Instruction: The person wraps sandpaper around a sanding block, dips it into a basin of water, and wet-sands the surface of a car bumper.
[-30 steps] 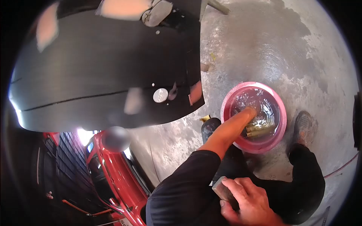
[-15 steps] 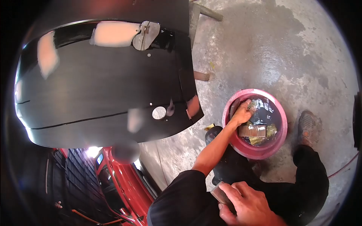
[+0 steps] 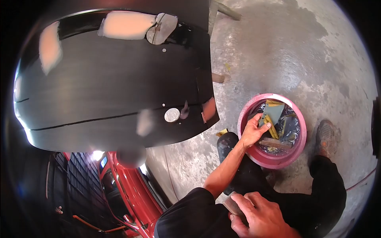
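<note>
My left hand (image 3: 254, 131) is at the left side of a pink basin (image 3: 243, 146) of water. Its thumb and fingers pinch wet sandpaper (image 3: 272, 126), a yellow folded strip beside a grey-green sheet (image 3: 274, 113). A brownish block (image 3: 275, 143) lies in the water just below the hand, and more yellowish pieces (image 3: 289, 125) show to its right. Close to my body, my right hand (image 3: 262, 216) is closed around a grey sanding block (image 3: 233, 206), whose far end is hidden under the fingers.
A black car panel (image 3: 119, 87) with pinkish filler patches (image 3: 129, 25) stands raised at the left, a grey disc-like piece (image 3: 162, 29) on it. A red car (image 3: 135, 190) is below it. My shoe (image 3: 327, 137) rests on wet concrete (image 3: 278, 47), right of the basin.
My left hand has drawn back toward the basin's near left side and lifted sandpaper into view. The pieces in the water have shifted. My right hand keeps its grip on the block.
</note>
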Action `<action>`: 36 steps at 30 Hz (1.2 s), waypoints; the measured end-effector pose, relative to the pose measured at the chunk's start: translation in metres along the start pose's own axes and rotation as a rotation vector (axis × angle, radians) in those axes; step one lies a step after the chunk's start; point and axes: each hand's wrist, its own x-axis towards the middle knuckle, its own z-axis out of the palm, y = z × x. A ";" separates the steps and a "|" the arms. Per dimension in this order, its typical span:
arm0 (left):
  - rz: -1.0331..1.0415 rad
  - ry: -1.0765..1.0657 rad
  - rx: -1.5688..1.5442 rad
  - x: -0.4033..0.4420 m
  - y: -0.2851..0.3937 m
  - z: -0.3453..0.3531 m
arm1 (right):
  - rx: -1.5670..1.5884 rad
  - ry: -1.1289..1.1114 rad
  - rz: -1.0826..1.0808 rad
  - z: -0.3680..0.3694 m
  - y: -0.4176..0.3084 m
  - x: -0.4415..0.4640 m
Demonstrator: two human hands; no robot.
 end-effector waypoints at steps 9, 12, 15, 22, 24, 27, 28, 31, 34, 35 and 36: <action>-0.095 -0.114 -0.256 0.012 0.007 -0.031 | -0.005 0.014 -0.008 0.001 0.000 0.000; 0.093 0.139 0.767 0.019 -0.008 -0.029 | -0.005 0.016 -0.018 0.000 -0.001 0.000; 0.038 0.207 1.069 0.027 -0.031 -0.006 | -0.001 0.013 -0.007 0.000 -0.002 -0.001; 0.051 0.213 0.945 -0.018 0.008 0.058 | 0.014 0.045 -0.003 -0.005 -0.002 -0.002; 0.066 0.213 0.973 -0.013 -0.035 0.050 | 0.018 0.029 -0.011 -0.005 -0.003 -0.004; 0.070 0.086 0.771 0.000 -0.049 0.038 | -0.007 0.056 -0.040 -0.004 -0.001 -0.003; -0.104 0.010 0.659 -0.007 -0.016 0.037 | 0.000 0.040 -0.029 -0.005 -0.002 -0.004; 0.081 -0.068 0.573 -0.019 -0.007 0.027 | 0.008 0.033 -0.031 -0.004 -0.003 -0.004; -0.030 -0.153 0.710 -0.025 -0.006 0.022 | 0.011 0.032 -0.057 -0.002 -0.005 -0.006; -0.019 -0.154 0.710 -0.025 -0.017 0.023 | 0.005 0.022 -0.078 -0.003 -0.005 -0.005; 0.044 -0.074 0.476 -0.026 -0.035 0.020 | -0.003 0.027 -0.086 -0.003 -0.004 -0.005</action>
